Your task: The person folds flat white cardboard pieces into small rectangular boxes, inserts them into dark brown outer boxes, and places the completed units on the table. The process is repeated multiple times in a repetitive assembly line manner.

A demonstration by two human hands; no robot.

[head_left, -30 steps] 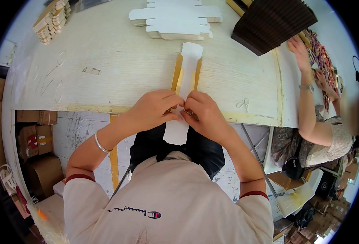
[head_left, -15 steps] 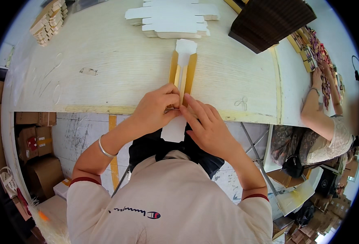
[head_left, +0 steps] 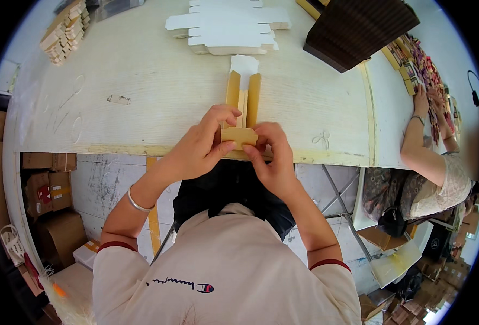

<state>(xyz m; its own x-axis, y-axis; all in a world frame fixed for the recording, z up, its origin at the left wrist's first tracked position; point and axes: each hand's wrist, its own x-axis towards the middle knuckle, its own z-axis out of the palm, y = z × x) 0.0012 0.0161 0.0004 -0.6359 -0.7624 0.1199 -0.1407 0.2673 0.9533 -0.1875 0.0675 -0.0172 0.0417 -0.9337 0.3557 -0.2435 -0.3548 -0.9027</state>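
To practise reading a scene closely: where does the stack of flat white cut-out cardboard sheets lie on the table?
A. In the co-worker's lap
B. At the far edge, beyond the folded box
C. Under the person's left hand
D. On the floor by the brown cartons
B: the white sheets lie at the table's far side, beyond the tan cardboard box that both hands fold.

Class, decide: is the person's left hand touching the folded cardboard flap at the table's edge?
Touching. The head view shows the left hand with its thumb pressed on the tan cardboard flap.
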